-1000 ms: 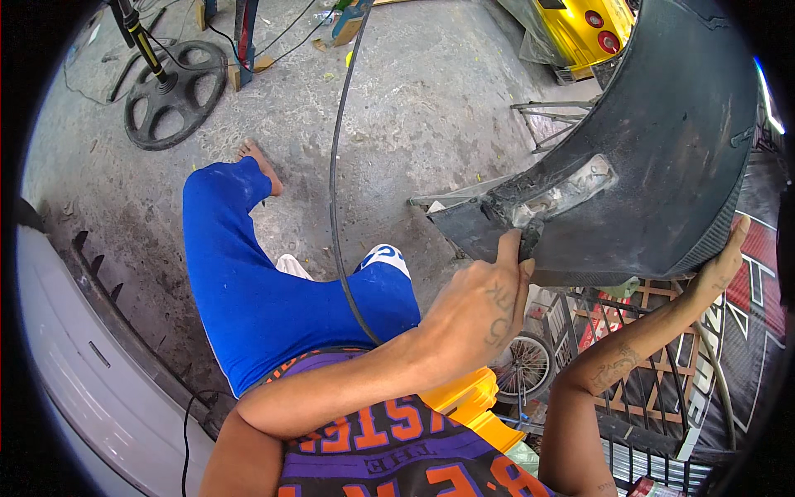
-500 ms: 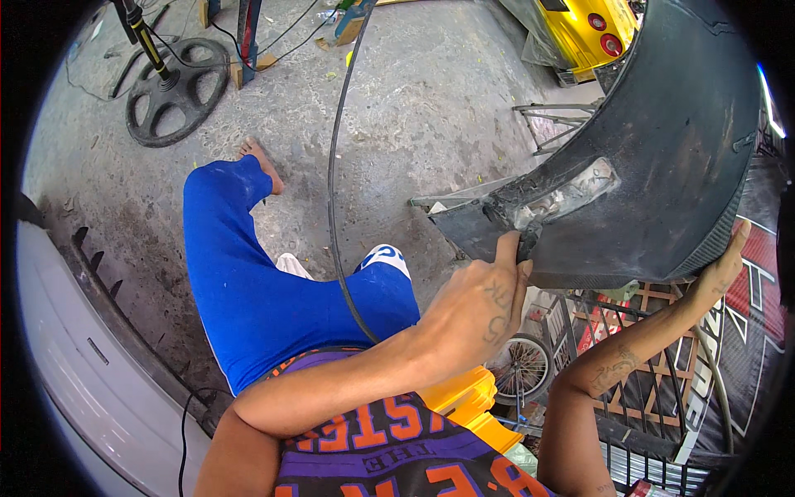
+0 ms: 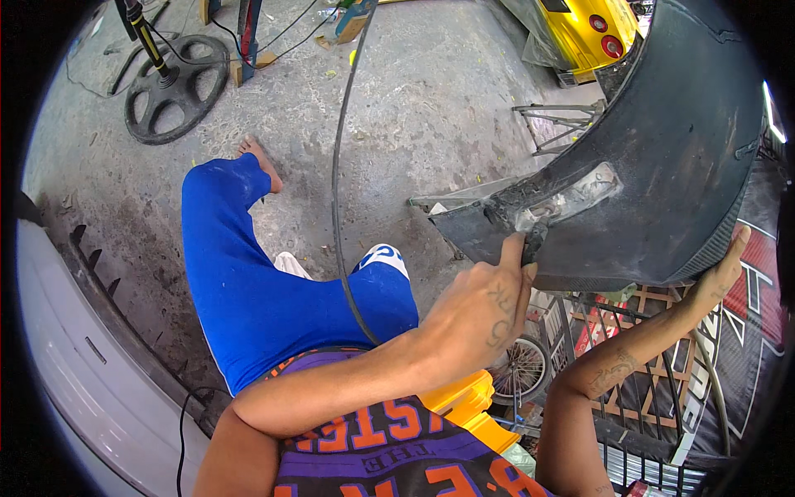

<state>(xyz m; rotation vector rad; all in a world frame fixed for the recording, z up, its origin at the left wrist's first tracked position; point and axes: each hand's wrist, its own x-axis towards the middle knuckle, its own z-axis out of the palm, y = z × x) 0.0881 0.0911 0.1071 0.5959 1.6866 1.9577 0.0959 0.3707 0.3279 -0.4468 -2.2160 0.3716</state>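
Note:
My left hand (image 3: pixel 497 315) reaches across from the lower left, fingers closed on a small dark piece (image 3: pixel 537 242) held against a large curved dark grey panel (image 3: pixel 646 157). The piece is at the lower end of a pale, rough rectangular patch (image 3: pixel 571 195) on the panel, beside a damaged, blackened spot. My right hand (image 3: pixel 720 273) grips the panel's lower right edge, where a woven-textured strip shows. Part of the dark piece is hidden by my fingers.
A hose (image 3: pixel 339 199) hangs past my legs. Yellow bodywork (image 3: pixel 580 33), a metal stand (image 3: pixel 546 120), a black wheel-shaped base (image 3: pixel 175 91) with a pole, a grey-white car panel (image 3: pixel 79 340), a bicycle wheel (image 3: pixel 517 369), a yellow part (image 3: pixel 464 398) and a rack (image 3: pixel 646 389) surround me.
The panel and both my hands have shifted very slightly to the right in the view. The grip of each hand looks the same.

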